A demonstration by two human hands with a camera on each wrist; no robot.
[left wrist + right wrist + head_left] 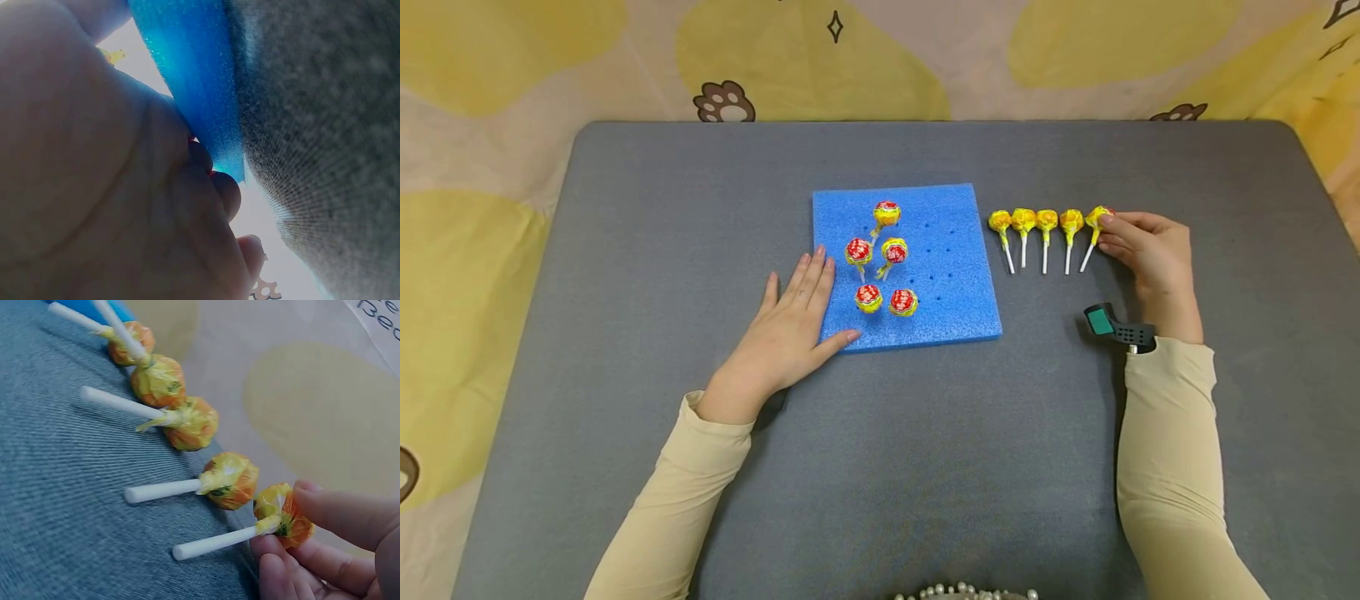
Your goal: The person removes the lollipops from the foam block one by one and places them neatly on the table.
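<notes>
A blue foam board (955,321) with rows of small holes lies at the middle of the table; several lollipops stand in its left part, among them a red-topped one (887,213). The left hand (782,333) rests on the board's left edge, fingers straight, thumb on the near edge. Right of the board lies a row of yellow-wrapped lollipops, heads away from the person. The right hand (1153,250) pinches the head of the rightmost lollipop (1094,223) between thumb and fingers. In the right wrist view its wrapped head (284,515) is between the fingers (350,525), its white stick sticking out.
The other lollipops in the row, such as the one next to it (1071,223), lie side by side on the grey table (925,467). A black wrist strap with a green piece (1101,321) is at the right wrist. Patterned cloth (865,67) hangs behind the table.
</notes>
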